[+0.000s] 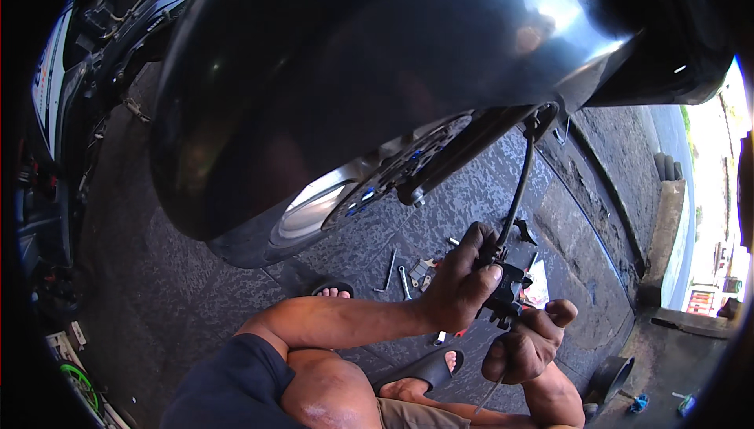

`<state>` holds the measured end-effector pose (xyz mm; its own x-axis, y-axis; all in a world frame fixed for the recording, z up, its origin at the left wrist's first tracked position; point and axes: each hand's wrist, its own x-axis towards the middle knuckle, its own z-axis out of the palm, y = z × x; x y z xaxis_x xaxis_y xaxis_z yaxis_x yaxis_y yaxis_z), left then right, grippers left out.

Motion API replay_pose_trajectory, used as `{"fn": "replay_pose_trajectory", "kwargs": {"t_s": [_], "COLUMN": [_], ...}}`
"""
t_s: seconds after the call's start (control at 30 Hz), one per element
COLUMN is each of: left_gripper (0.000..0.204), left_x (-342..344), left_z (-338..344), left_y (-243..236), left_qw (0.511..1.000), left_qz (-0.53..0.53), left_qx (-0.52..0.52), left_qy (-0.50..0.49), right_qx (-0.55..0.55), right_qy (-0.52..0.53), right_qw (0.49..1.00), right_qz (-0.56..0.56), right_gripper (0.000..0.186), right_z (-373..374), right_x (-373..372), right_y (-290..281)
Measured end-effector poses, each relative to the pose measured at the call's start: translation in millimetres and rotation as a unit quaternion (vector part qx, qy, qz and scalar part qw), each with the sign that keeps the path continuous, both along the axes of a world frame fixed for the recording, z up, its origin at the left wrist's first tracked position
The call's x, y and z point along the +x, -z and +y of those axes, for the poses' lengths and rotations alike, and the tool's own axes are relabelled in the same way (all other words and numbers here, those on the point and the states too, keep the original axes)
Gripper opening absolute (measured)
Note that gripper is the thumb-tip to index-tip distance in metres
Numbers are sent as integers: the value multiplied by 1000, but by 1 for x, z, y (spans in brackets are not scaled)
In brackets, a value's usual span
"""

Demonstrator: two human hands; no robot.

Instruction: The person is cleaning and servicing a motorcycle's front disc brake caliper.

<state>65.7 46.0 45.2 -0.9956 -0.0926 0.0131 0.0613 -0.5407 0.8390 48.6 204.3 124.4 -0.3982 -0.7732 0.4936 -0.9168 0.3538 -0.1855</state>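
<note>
My left hand (467,288) grips a black brake caliper (503,295), its thumb on the caliper's upper end, where a black hose (518,193) runs up toward the fork (454,162). Just below the caliper, my right hand (528,339) has curled fingers around a thin metal tool (489,394), whose shaft points downward; its other end is hidden. A motorbike's front wheel (314,213), with a disc, sits under a large dark mudguard (330,60) above my hands. On the floor lie an L-shaped key (389,272), a spanner (404,281), small metal plates (424,270) and a red tool (459,333).
Another motorbike (102,44) stands at the left. My feet in black sandals (412,370) rest on the dark tiled floor (196,288). A dark container (613,378) sits at the lower right. A concrete ledge (664,240) and a bright roadway lie at the right.
</note>
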Motion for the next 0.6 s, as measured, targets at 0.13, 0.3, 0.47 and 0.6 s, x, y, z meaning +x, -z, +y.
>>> {"fn": "replay_pose_trajectory", "kwargs": {"t_s": [0.13,0.3,0.47,0.6], "left_gripper": [38,46,49,47], "left_x": [-2,-4,-4,-6], "left_z": [1,4,2,0], "left_y": [4,10,24,19], "left_qw": [999,999,996,997], "left_qz": [27,46,79,70], "left_qx": [11,16,-16,-24], "left_qy": [-14,-16,-32,-31], "right_qx": [-5,3,-9,-23], "right_qy": [-1,14,32,53], "right_qw": [1000,999,997,993], "right_qz": [-20,-42,-69,-108], "right_gripper": [13,13,14,10], "right_z": [0,2,0,-6], "right_x": [-1,-3,-3,-4], "right_y": [5,6,7,4]}}
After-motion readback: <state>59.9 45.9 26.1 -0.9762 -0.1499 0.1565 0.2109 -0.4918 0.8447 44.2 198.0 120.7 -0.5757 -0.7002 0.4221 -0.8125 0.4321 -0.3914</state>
